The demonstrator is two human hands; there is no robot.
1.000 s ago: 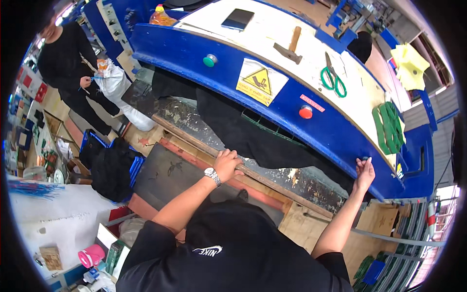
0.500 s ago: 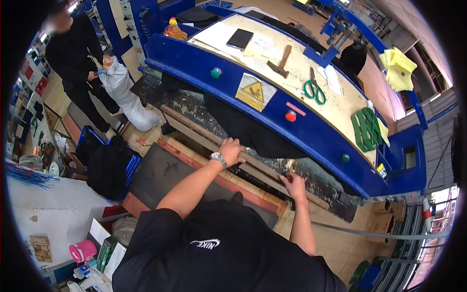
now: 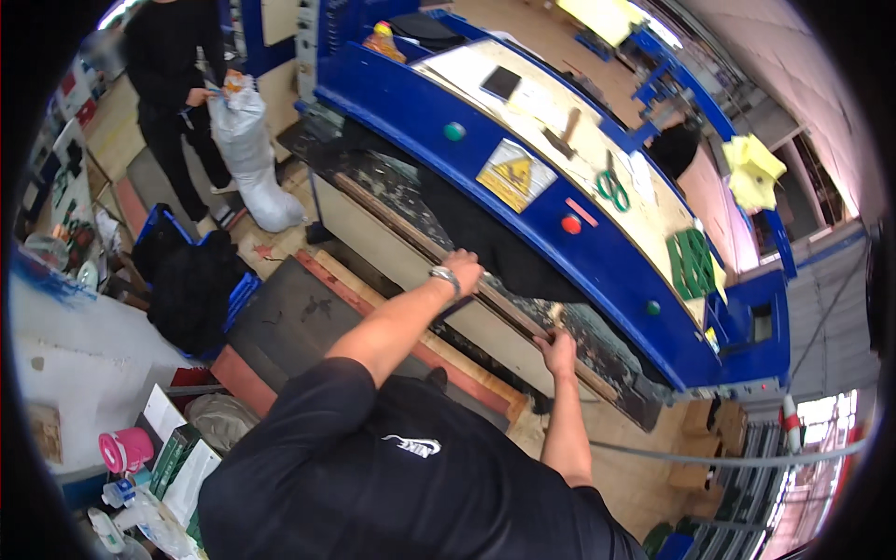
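Wooden rail point(image 3: 509, 309): runs along the front edge of the scuffed dark bed point(image 3: 607, 345), under both your hands.
Left hand point(image 3: 464, 272): your fingers bend over the rail; whether they grip it, you cannot tell from this view.
Right hand point(image 3: 558, 353): your fingers touch the rail farther right; firmness of hold cannot be told.
Black cloth point(image 3: 485, 238): lies on the bed before you, beneath the blue beam point(image 3: 420, 112).
Worktop point(image 3: 655, 213): carries a hammer point(image 3: 564, 136) and green-handled scissors point(image 3: 611, 192), beyond the beam.
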